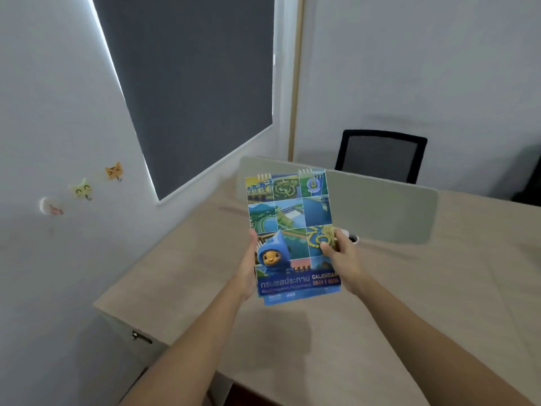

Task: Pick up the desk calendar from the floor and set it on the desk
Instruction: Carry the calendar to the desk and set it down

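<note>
The desk calendar is a tall blue one with a grid of photos, a blue cartoon mascot and wire rings along its top edge. I hold it upright in the air above the beige desk, its cover facing me. My left hand grips its left edge and my right hand grips its right edge, thumb on the cover. The calendar's lower edge hangs clear of the desk top.
A pale grey divider panel stands across the desk behind the calendar. A black mesh chair sits beyond it. On the left wall are cat stickers and a dark window blind. A cabinet handle shows under the desk's left end.
</note>
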### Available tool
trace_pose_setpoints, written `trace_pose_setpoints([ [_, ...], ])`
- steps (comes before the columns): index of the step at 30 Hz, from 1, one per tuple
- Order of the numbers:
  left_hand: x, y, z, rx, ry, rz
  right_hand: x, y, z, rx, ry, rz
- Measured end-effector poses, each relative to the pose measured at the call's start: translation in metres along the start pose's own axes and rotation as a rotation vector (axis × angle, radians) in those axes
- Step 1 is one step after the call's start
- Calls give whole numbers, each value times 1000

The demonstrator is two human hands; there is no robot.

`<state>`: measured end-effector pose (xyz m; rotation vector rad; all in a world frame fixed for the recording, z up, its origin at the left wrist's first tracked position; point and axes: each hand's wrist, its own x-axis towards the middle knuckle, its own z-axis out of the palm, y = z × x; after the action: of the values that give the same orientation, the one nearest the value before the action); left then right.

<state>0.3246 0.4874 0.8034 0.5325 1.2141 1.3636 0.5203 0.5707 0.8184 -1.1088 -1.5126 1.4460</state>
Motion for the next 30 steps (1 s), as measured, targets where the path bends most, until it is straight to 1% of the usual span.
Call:
trace_pose_setpoints([
  [1,7,-5,9,113,-5,40,0,9,-7,-79,73,4],
  [3,23,-22,20,236,-40,100,-3,28,-19,-265,217,16],
  [5,38,-42,24,323,-51,94,-11,50,-27,-372,283,50],
  [11,79,-89,31,542,-67,-9,-26,99,-40,-381,407,232],
  [16,98,-108,26,565,-18,-55,-19,116,-38,-514,382,227],
  [18,98,-111,24,592,-15,-34,-15,117,-36,-520,399,217],
  [23,77,-129,20,593,157,172,-36,128,-22,-342,563,215],
  [26,58,-145,15,665,139,227,-52,133,-13,-346,587,185],
  [30,50,-147,6,720,91,232,-58,131,-10,-381,606,167],
])
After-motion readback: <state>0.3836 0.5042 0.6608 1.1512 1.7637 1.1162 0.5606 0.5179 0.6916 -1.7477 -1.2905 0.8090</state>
